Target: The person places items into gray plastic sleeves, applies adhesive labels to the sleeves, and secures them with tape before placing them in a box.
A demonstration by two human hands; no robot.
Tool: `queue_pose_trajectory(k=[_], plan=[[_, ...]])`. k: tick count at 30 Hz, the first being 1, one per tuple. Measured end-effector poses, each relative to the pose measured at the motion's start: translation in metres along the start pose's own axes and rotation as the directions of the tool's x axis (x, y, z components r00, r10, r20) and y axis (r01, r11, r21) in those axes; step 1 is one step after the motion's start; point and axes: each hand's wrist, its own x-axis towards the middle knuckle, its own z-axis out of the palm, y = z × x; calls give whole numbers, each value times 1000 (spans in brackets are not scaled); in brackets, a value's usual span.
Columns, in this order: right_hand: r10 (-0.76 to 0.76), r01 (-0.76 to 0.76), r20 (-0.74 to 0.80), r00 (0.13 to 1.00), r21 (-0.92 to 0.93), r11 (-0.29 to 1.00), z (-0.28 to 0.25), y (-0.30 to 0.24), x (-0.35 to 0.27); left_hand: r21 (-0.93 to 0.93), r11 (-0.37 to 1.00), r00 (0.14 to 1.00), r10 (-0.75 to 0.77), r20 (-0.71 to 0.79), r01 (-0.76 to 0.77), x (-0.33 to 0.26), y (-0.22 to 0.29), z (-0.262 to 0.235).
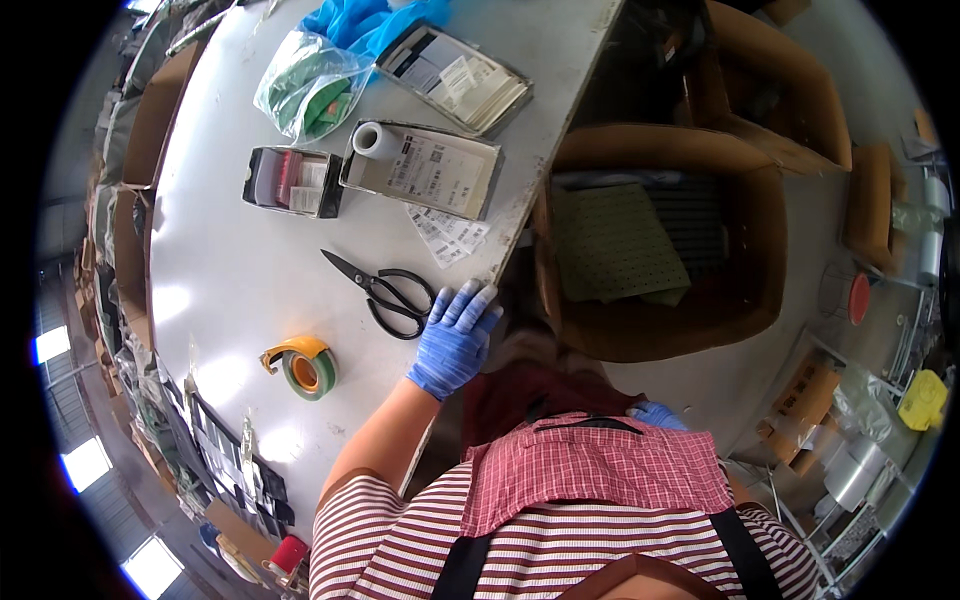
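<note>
My left hand [452,342], in a blue glove with pale fingertips, lies flat on the table's edge, fingers stretched out and holding nothing. Just beyond it on the left are black-handled scissors [384,294], blades pointing away to the far left. Only part of my right hand [658,414], also blue-gloved, shows beside my red checked apron [590,465]; its fingers are mostly hidden. To the left of my left arm stands a yellow tape dispenser [298,366] with a green roll. Printed labels [446,236] lie loose beyond the scissors.
Several small boxes hold labels and cards: one label box [445,172] with a white roll [370,139], another [480,95], and a smaller one [293,182]. A clear bag [310,85] lies behind. On my right, a large carton [660,340] holds folded green material [620,240].
</note>
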Motion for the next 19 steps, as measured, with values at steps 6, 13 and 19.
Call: queue_pose_trajectory(k=[6,13,19], plan=[[165,-175,67,984,189,966,50,55,64,-17,999,999,-46,-19,46,-6,-6,8],[102,-105,81,991,31,994,11,-6,86,-13,999,999,-37,-11,37,-3,-18,11],[-41,74,128,991,-268,961,5,-16,104,10,1000,1000,-19,-22,19,-4,-23,16]])
